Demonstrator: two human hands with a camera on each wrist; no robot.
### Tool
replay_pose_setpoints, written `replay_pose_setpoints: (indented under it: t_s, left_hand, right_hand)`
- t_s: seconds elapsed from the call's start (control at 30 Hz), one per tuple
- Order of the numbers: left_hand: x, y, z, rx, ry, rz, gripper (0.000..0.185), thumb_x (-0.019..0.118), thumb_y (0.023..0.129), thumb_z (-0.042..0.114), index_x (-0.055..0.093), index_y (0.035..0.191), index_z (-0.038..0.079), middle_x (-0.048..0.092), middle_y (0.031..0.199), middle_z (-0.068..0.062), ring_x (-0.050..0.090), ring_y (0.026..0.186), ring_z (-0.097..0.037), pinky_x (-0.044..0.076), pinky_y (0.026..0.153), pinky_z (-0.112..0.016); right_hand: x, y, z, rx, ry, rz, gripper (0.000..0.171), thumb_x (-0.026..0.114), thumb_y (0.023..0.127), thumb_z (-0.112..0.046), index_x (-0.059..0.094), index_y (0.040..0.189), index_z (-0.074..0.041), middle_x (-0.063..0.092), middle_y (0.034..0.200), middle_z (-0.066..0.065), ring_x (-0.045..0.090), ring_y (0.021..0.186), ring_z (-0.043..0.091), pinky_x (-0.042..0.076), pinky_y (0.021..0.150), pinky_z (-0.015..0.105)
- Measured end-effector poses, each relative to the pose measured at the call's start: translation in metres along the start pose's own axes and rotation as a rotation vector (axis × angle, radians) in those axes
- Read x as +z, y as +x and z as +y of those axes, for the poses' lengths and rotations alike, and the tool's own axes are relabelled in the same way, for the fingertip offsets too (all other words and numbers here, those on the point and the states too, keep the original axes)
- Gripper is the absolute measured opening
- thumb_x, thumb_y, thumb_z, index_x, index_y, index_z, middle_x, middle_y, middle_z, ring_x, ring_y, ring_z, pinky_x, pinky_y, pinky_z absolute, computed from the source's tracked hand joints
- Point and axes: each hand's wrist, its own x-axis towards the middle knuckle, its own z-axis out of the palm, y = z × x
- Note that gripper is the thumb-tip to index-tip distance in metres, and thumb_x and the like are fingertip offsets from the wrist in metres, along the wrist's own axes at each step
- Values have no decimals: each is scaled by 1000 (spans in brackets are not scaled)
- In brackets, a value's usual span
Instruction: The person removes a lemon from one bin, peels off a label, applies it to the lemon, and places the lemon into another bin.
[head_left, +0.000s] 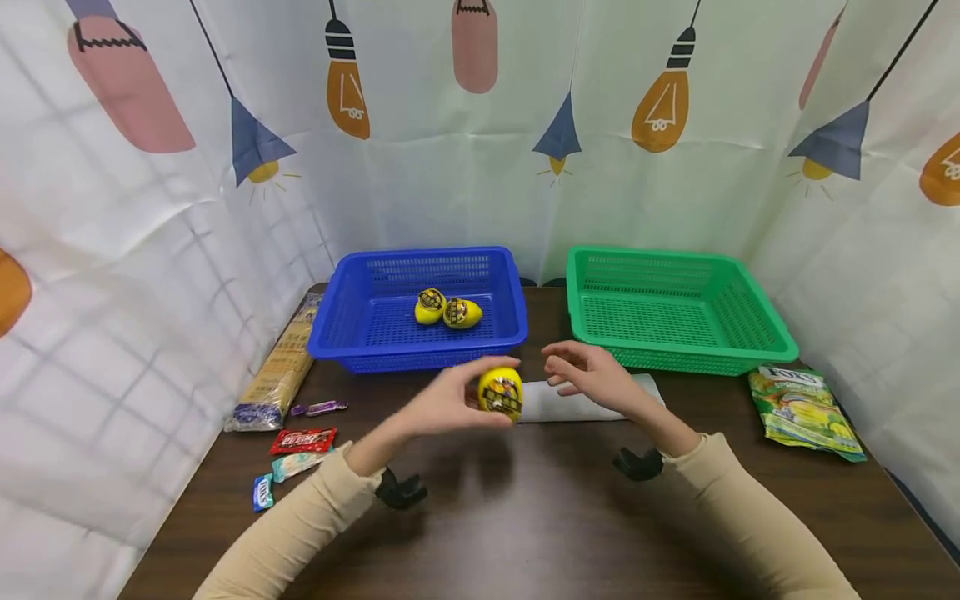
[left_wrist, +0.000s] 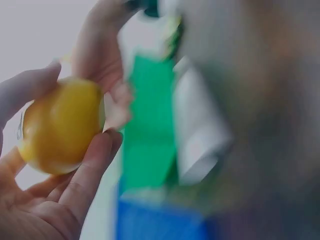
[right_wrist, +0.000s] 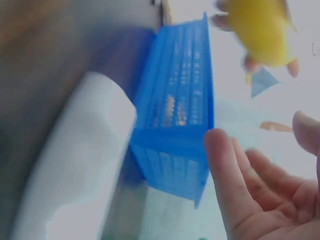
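Note:
My left hand grips a yellow plastic egg with a dark printed label, thumb below and fingers above, over the middle of the table. In the left wrist view the egg sits between thumb and fingers. Just right of it, my right hand hovers with loosely bent fingers and holds nothing; the right wrist view shows its palm bare. Two similar yellow eggs lie in the blue basket behind the left hand.
A green basket stands at back right, beside a Fox's candy bag. Behind my hands lies a white roll. Several wrapped sweets and a long clear-wrapped pack lie at left. Patterned curtains enclose the table.

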Motion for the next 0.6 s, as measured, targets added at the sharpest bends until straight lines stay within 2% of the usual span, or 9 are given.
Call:
replay_pose_setpoints:
  t_s: [0.1,0.17,0.23,0.33,0.4,0.47,0.6]
  left_hand:
    - [-54,7,7,-47,19,57,73,83,81,21,48,145,27,61,129,-13,70,96,-21,60,83,-32]
    - [-91,15,8,-102,61,84,73,82,82,23,47,146,28,58,133,-14,68,101,-24,59,84,-32]
    - [-125,25,5,-171,128,97,73,80,84,28,45,148,29,54,138,-14,65,108,-27,59,86,-34]
    - [-169,39,-7,-301,209,70,75,75,89,34,37,153,25,43,151,-18,56,125,-33,57,95,-41]
    - [-190,46,-19,-401,247,42,76,71,92,35,32,156,21,33,158,-20,50,132,-37,54,100,-46]
    - [-203,51,-31,-490,271,9,76,67,94,34,28,157,16,22,162,-23,46,136,-39,51,104,-48]
    - [-209,57,-55,-671,226,-34,78,61,98,30,19,159,7,13,163,-27,35,144,-42,43,112,-50]
  right_hand:
    - [-2,29,-10,24,-66,78,56,57,100,-43,49,142,-6,66,127,24,73,101,31,62,83,43]
    - [-1,46,-14,55,-128,125,60,58,99,-42,45,145,-5,68,125,23,75,96,29,62,81,43]
    - [1,62,-17,90,-175,164,65,60,98,-40,41,148,-3,69,122,24,75,92,29,63,78,42]
    - [7,78,-19,128,-189,195,67,64,96,-34,39,149,0,72,114,24,76,90,31,63,77,41]
    - [11,85,-19,145,-153,202,66,67,95,-29,41,147,1,73,109,24,76,88,32,63,74,38]
    - [15,89,-18,153,-116,210,64,69,94,-25,44,145,3,74,103,22,76,83,30,63,68,33]
    - [18,91,-18,162,-69,213,62,70,93,-21,46,144,4,74,96,19,76,80,30,60,61,24]
